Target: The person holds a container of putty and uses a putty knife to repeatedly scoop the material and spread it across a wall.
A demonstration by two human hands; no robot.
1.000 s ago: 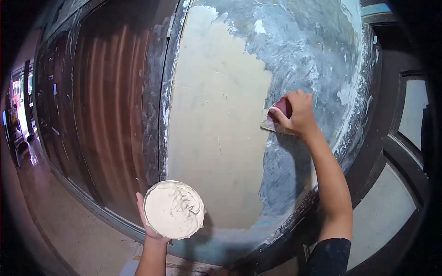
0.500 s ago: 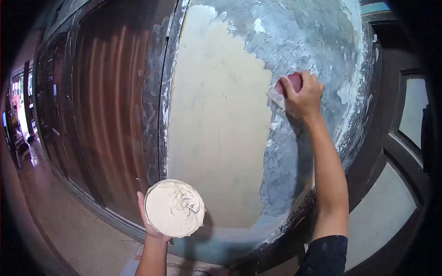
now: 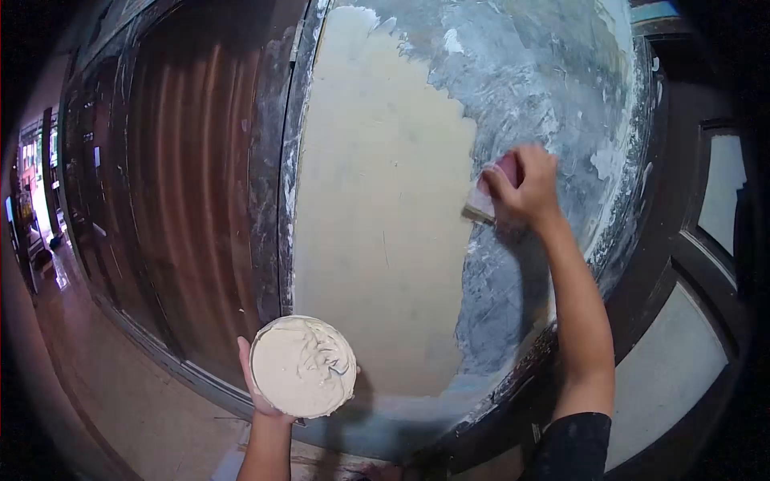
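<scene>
My right hand (image 3: 529, 186) is closed round a reddish scraper (image 3: 507, 170), whose pale, smeared blade edge meets the wall panel. That spot lies on the border between a smooth cream layer (image 3: 385, 192) and the bare blue-grey surface (image 3: 505, 297). Low in the view, my left hand (image 3: 258, 385) holds up a round tub of cream paste (image 3: 301, 367) from beneath and from its left side. The paste has ridges and a hollow right of its middle. Most of my left fingers are hidden under the tub.
Left of the panel is a dark frame with a glass pane and brown curtain (image 3: 192, 192). A dark door with pale panels (image 3: 674, 377) stands at the right. The floor (image 3: 136, 401) shows at the lower left, with a bright opening beyond.
My right hand has moved down with the scraper along the cream edge, and the blade has tilted. The cream layer reaches slightly farther right near the scraper. My left hand is nearly still.
</scene>
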